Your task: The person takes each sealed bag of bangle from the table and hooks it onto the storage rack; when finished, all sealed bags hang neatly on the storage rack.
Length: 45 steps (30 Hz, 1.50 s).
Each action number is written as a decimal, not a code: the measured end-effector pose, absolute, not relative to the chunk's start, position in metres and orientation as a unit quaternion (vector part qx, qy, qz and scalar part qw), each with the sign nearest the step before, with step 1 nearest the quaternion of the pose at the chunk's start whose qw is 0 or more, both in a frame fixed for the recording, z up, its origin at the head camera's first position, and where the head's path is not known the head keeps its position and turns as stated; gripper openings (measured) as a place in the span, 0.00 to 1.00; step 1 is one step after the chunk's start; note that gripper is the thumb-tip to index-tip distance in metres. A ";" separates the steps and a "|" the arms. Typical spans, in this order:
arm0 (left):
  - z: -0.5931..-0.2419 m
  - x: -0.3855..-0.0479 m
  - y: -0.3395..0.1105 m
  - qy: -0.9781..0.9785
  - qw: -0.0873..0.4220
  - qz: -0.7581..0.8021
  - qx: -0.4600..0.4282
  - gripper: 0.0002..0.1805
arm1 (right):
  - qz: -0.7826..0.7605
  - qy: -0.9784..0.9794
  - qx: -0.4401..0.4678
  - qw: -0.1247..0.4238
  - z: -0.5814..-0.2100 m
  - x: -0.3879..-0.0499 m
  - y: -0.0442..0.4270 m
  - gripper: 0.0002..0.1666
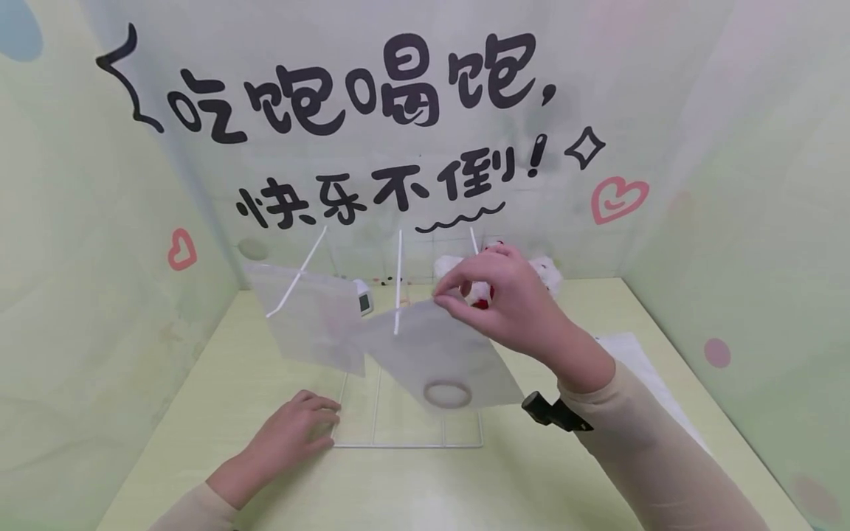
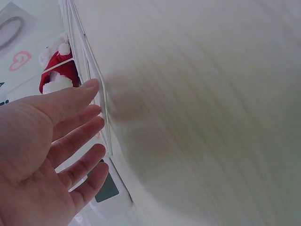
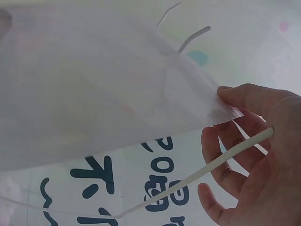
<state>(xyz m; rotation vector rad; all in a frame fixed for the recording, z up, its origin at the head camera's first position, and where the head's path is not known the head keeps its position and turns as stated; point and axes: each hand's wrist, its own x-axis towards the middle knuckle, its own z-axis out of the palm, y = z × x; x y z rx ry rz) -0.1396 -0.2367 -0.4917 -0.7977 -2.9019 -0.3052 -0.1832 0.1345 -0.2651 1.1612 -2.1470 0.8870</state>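
My right hand (image 1: 514,302) pinches a corner of a translucent plastic bag (image 1: 425,354) between thumb and fingers; a pale ring (image 1: 448,394) shows in its lower part. This bag slants beside the middle prong of a white wire rack (image 1: 408,445); whether the prong passes through it I cannot tell. In the right wrist view, a white prong (image 3: 197,175) crosses in front of the fingers. A second translucent bag (image 1: 319,324) hangs at the left prong (image 1: 292,284). My left hand (image 1: 288,431), fingers extended, touches the left side of the rack's base.
Behind the rack sits a white plush toy (image 1: 546,274) with red parts, partly hidden by the right hand. A small white device with a dark screen (image 1: 363,297) stands behind the left bag. A white sheet (image 1: 637,361) lies at the right of the table (image 1: 531,479).
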 end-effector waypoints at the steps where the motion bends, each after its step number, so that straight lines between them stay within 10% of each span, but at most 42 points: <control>1: -0.492 -0.139 -0.237 -0.958 0.057 -0.101 -0.262 0.16 | 0.333 -0.799 0.426 0.265 -0.264 -0.185 0.135 0.07; 27: -0.492 -0.138 -0.235 -0.958 0.061 -0.106 -0.258 0.16 | 0.352 -0.820 0.401 0.207 -0.272 -0.218 0.154 0.06; 45: -0.491 -0.137 -0.232 -0.963 0.050 -0.107 -0.242 0.17 | 0.341 -0.845 0.332 0.244 -0.360 -0.238 0.280 0.17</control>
